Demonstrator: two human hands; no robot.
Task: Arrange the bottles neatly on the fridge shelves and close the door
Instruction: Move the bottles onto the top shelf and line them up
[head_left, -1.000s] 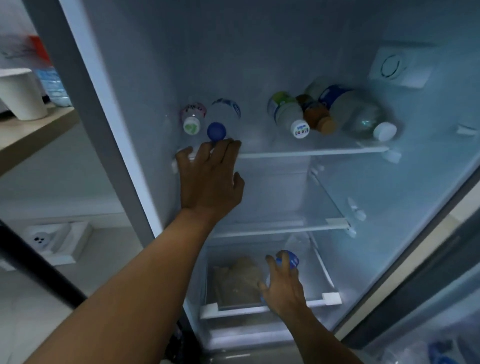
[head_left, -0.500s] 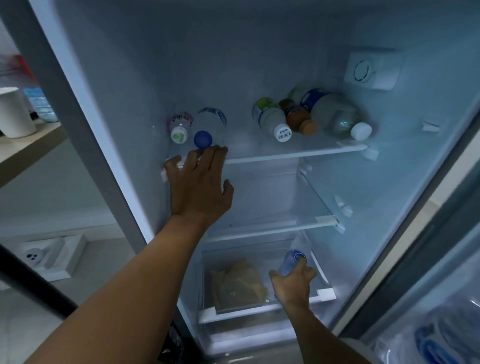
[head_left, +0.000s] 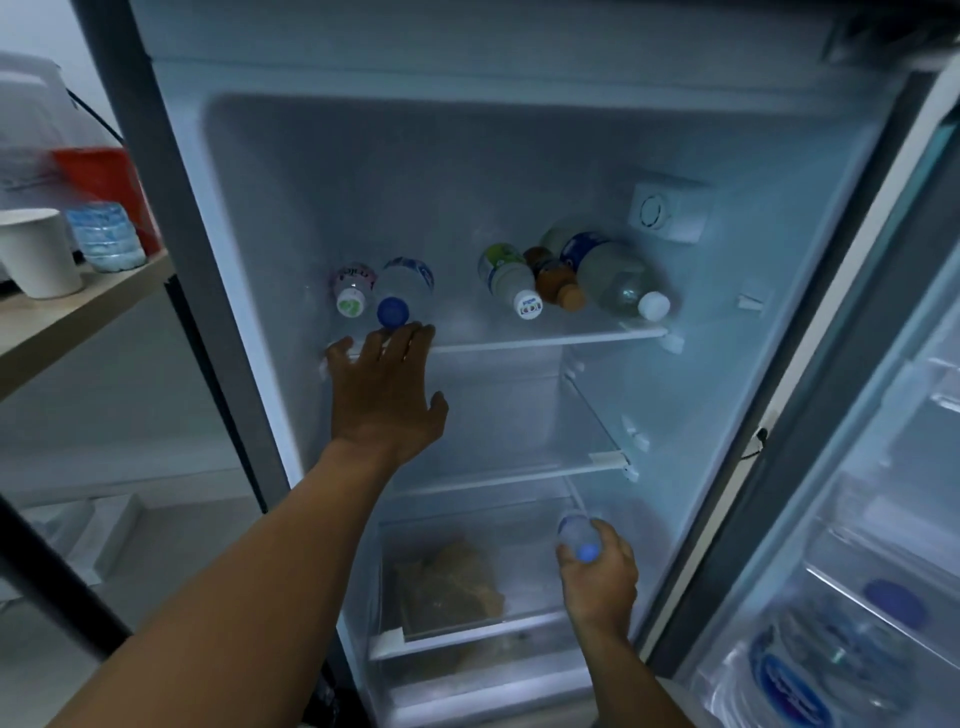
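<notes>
Bottles are lying on their sides on the top shelf (head_left: 545, 339), caps toward me: just beyond my left hand (head_left: 387, 395) I am seeing a blue-capped water bottle (head_left: 401, 291) with a pink-labelled bottle (head_left: 353, 288) touching it on its left, and farther to that hand's right a green-labelled bottle (head_left: 506, 278), a small amber bottle (head_left: 553, 280) and a large white-capped bottle (head_left: 613, 275) packed side by side. My left hand is reaching out flat with fingers straight and spread, fingertips (head_left: 415, 335) at the shelf's front edge right under the blue cap, gripping nothing. My right hand (head_left: 597, 571) is lower down in front of the crisper drawer (head_left: 389, 636), and I am curling its fingers round a small clear bottle (head_left: 576, 535) with a blue cap facing me. Left of that hand a brownish bag (head_left: 447, 582) is sitting inside the drawer. To the right of my right hand the fridge door (head_left: 857, 467) is standing open, with a large water bottle (head_left: 810, 670) in its lower rack.
</notes>
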